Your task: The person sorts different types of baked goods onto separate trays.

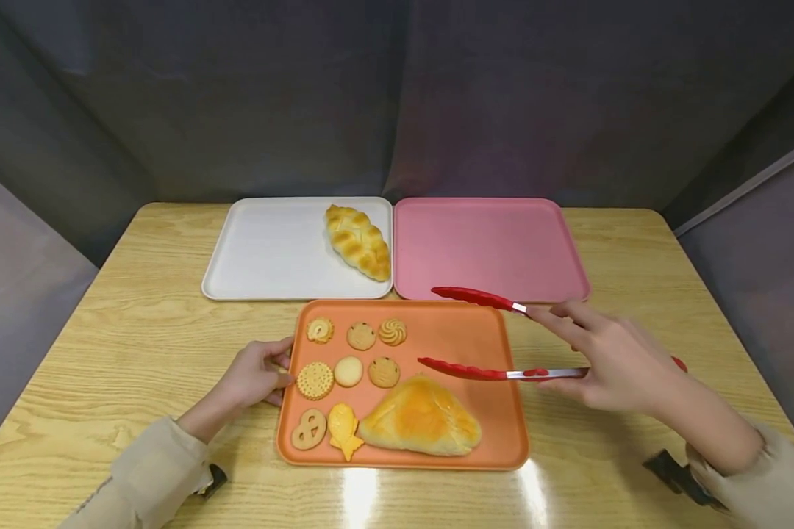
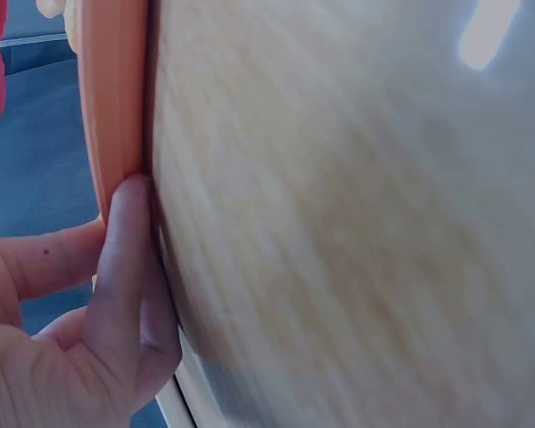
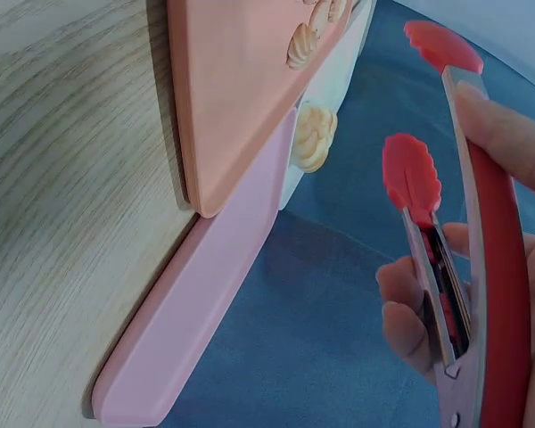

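Observation:
My right hand (image 1: 625, 364) grips a pair of tongs (image 3: 504, 294) with red scalloped tips and metal arms. The tongs are spread apart with nothing between their tips, above the right part of an orange tray (image 1: 490, 330). At that tray's left edge, my left hand (image 1: 251, 378) pinches the rim, seen close up in the left wrist view. A large triangular golden bread (image 1: 420, 419) lies on the orange tray. Left of it are several cookies, including a pretzel-shaped cookie (image 1: 309, 429), a fish-shaped cookie (image 1: 344, 430) and a swirled cookie (image 1: 392, 332).
Behind the orange tray, a white tray (image 1: 265, 250) holds a braided bread (image 1: 359, 242) near its right edge. A pink tray (image 1: 490, 242) adjoins it on the right. All three trays lie on a wooden table (image 1: 668, 308), with a dark curtain (image 1: 397, 95) behind it.

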A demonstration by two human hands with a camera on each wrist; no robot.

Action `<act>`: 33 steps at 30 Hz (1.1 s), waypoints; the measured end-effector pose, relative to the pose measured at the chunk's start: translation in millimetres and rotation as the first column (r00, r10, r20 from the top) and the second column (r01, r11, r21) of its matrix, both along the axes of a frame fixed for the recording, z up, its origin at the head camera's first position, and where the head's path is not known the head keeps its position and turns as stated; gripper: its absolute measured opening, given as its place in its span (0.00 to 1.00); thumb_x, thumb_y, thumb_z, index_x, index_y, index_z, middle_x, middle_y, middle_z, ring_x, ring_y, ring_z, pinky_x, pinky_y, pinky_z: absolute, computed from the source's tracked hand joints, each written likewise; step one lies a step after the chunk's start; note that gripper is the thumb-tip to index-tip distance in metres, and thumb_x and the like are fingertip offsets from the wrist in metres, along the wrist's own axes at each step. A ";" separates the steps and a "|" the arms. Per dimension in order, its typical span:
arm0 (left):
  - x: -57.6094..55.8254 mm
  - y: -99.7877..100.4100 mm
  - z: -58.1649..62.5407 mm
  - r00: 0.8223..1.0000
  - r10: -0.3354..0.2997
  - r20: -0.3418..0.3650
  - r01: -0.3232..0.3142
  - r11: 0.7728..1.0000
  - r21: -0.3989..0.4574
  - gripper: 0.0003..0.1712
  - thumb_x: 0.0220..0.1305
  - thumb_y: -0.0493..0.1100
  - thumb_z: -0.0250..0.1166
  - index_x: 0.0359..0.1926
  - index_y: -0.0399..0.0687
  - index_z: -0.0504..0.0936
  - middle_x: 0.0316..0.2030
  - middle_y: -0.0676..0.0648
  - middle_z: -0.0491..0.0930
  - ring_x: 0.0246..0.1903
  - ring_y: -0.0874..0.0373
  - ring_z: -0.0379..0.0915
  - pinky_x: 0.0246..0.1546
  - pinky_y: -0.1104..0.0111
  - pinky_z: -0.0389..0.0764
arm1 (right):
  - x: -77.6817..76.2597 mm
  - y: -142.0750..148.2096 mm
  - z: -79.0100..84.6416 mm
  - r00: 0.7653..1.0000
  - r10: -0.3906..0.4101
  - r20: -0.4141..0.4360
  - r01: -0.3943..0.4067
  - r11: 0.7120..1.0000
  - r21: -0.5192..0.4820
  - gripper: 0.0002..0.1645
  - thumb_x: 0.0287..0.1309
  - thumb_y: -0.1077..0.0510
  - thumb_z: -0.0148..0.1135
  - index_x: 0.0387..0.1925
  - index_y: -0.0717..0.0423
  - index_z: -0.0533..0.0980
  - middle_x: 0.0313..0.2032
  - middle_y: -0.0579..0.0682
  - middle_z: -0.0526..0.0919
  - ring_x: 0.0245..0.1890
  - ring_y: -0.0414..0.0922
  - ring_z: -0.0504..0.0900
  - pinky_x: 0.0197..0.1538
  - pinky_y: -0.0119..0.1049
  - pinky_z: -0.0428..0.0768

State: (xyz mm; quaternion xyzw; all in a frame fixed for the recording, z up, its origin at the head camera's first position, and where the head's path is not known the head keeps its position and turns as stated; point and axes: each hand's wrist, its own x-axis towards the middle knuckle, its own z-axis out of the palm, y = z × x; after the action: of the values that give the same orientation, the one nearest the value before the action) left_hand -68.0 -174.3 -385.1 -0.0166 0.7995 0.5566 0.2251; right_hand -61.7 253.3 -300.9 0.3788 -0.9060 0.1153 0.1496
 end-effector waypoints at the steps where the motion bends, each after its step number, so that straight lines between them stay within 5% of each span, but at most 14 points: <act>1: 0.0 -0.1 0.0 1.000 -0.001 0.000 0.001 1.000 -0.001 0.36 0.55 0.22 0.54 0.65 0.29 0.54 0.35 0.37 0.68 0.21 0.51 0.76 0.18 0.59 0.82 | 0.9 0.7 -0.1 1.000 0.008 0.005 -0.008 1.000 0.004 0.46 0.50 0.24 0.40 0.53 0.55 0.74 0.37 0.48 0.75 0.17 0.32 0.57 0.16 0.24 0.57; 13: 0.6 -0.3 -0.2 1.000 -0.006 0.001 0.006 1.000 0.012 0.36 0.55 0.22 0.54 0.65 0.28 0.54 0.35 0.37 0.68 0.21 0.51 0.76 0.18 0.59 0.82 | 13.1 5.8 -0.5 0.995 0.063 0.081 -0.065 0.997 0.033 0.45 0.47 0.25 0.48 0.55 0.53 0.73 0.38 0.45 0.74 0.19 0.30 0.58 0.18 0.22 0.59; 16: 0.5 -0.5 -0.7 1.000 -0.008 -0.001 0.008 1.000 0.014 0.36 0.55 0.22 0.54 0.65 0.28 0.54 0.35 0.37 0.68 0.20 0.51 0.76 0.18 0.59 0.82 | 16.0 7.0 -1.1 0.992 0.068 0.109 -0.072 0.997 0.033 0.44 0.44 0.28 0.58 0.55 0.53 0.72 0.38 0.44 0.73 0.18 0.28 0.57 0.18 0.21 0.59; 33: 0.4 -0.5 -1.9 1.000 -0.006 -0.007 0.006 1.000 0.012 0.37 0.54 0.22 0.54 0.65 0.28 0.54 0.35 0.36 0.68 0.20 0.51 0.76 0.18 0.58 0.82 | 31.1 6.4 -12.5 0.975 0.118 0.189 -0.120 0.993 -0.001 0.43 0.44 0.30 0.60 0.57 0.52 0.71 0.39 0.41 0.72 0.17 0.27 0.55 0.18 0.19 0.57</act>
State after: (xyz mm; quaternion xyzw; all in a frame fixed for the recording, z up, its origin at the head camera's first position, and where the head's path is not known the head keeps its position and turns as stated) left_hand -67.6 -174.8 -386.9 -0.0110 0.7970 0.5609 0.2239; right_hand -30.6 259.6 -313.5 0.4206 -0.8924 0.1547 0.0539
